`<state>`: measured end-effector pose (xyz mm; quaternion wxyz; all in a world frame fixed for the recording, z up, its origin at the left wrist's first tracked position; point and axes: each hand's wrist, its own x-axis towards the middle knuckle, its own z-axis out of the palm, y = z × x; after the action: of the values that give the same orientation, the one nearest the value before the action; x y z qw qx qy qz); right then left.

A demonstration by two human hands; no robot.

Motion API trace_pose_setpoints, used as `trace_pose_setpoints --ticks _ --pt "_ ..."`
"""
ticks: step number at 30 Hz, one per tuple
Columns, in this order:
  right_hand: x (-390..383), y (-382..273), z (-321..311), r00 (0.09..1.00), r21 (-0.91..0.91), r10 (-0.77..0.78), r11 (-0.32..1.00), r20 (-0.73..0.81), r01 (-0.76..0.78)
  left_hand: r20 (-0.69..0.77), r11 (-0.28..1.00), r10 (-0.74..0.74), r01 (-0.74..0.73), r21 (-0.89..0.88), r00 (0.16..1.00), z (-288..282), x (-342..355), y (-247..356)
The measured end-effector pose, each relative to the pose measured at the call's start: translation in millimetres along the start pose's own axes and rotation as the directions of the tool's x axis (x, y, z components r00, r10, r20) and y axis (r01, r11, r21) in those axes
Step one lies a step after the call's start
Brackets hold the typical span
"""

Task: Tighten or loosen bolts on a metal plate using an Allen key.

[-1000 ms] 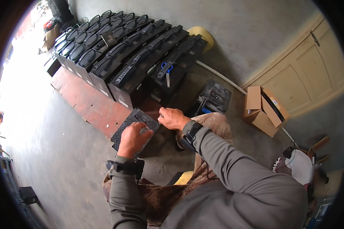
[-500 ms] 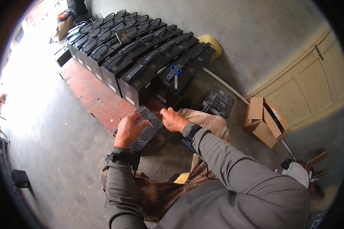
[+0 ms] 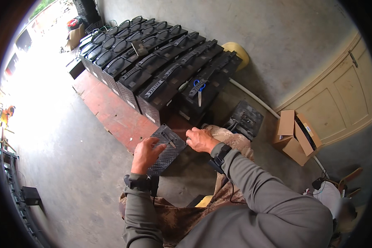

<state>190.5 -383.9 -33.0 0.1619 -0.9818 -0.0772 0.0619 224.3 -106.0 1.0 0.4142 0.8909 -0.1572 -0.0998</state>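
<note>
dark textured panel (image 3: 170, 154) at the near end of the red counter (image 3: 111, 112)
the left hand (image 3: 145, 154) is over its left edge, thumb and fingers spread wide; the right hand (image 3: 201, 140) is beside its right corner, fingers curled narrow, what they hold hard to tell.

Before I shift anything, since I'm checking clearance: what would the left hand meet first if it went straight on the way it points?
The left hand would probably meet the dark textured panel first, though depth is unclear: it might already touch it, or pass just above.
</note>
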Motion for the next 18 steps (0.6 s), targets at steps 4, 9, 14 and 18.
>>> trace_pose_setpoints --ticks 4,9,14,18 --pt "-3.3 -1.0 12.1 0.993 0.146 -0.114 0.983 -0.014 0.114 -0.038 0.996 -0.072 0.07 -0.056 0.997 -11.5 -5.9 -10.3" --pt "-3.8 -5.9 7.6 0.999 0.24 0.018 0.971 -0.034 -0.009 -0.124 0.995 -0.067 0.056 -0.087 0.99 -32.6 -16.3 -21.9" --pt "1.9 2.7 -3.3 0.99 0.174 0.119 0.976 0.076 -0.131 -0.171 0.995 -0.036 0.019 -0.099 0.985 -31.9 -11.3 -17.5" --pt "3.0 -3.0 -0.5 0.999 0.1 -0.053 0.994 0.002 0.052 -0.173 0.994 -0.056 0.038 -0.106 0.983 -33.1 -9.3 -16.8"
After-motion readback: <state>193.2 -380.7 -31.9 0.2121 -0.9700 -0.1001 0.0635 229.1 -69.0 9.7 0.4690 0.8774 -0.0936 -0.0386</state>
